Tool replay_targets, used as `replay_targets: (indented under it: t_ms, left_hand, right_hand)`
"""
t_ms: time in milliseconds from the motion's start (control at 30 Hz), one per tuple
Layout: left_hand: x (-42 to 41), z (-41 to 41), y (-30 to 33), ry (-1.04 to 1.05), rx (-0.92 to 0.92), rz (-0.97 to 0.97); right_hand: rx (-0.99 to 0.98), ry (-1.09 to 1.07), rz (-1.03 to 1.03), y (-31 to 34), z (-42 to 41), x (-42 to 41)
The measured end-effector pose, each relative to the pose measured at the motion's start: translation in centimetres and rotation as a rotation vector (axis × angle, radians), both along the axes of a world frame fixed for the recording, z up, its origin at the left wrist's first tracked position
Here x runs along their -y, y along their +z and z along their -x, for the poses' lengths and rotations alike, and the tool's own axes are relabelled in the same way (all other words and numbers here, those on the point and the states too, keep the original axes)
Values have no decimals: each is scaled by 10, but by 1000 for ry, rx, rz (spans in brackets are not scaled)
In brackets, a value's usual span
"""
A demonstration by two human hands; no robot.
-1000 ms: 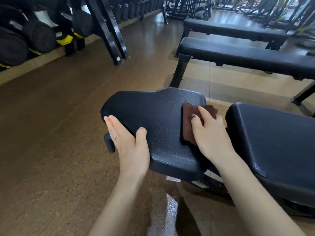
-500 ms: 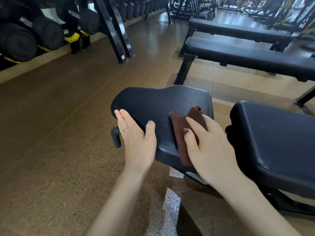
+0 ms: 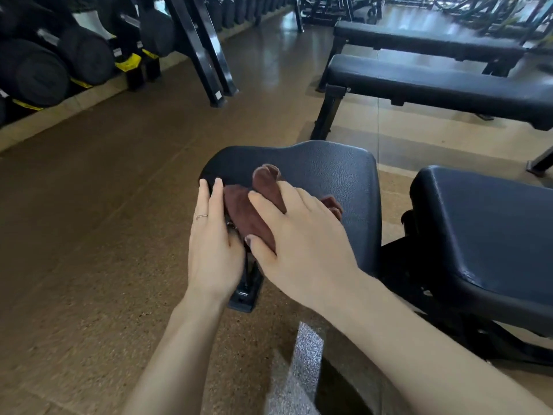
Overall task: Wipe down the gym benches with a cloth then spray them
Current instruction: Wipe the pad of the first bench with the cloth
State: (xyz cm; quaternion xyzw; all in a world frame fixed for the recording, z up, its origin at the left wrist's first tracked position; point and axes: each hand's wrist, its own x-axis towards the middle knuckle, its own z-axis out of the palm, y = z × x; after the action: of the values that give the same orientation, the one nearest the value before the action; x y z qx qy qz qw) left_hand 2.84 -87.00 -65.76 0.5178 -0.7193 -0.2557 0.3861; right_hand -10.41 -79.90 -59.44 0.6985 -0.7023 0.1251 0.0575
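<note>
the brown cloth (image 3: 254, 211) lies on the near left part of the black seat pad (image 3: 338, 187) of the bench. the right hand (image 3: 302, 235) presses it down with fingers spread and nearly straight, its grip uncurled. the left hand (image 3: 212, 244) rests flat against the pad's left edge, fingers straight, just beside the cloth. the back pad (image 3: 490, 223) sits to the right; two flat benches (image 3: 449, 82) stand farther off, and dumbbells (image 3: 39, 70) line the far left.

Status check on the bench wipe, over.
Right hand pressing brown cloth on seat pad. Left hand resting on pad's left edge. Nothing obstructing.
</note>
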Motion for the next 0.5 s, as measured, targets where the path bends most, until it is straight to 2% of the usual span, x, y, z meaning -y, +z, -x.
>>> replay_targets:
  t_ms: [167,400,500]
  left_hand:
    - [0,10,-3,25,-24,-6]
    - [-7,20,-3,44,-37,-11]
    - [-7,14,2,59,-98,-33]
  right_hand:
    - [3,-51,-6,-7,20,-64]
    - [43,-16,-26,4,0,42]
    - [91,6,-27,2,1,52]
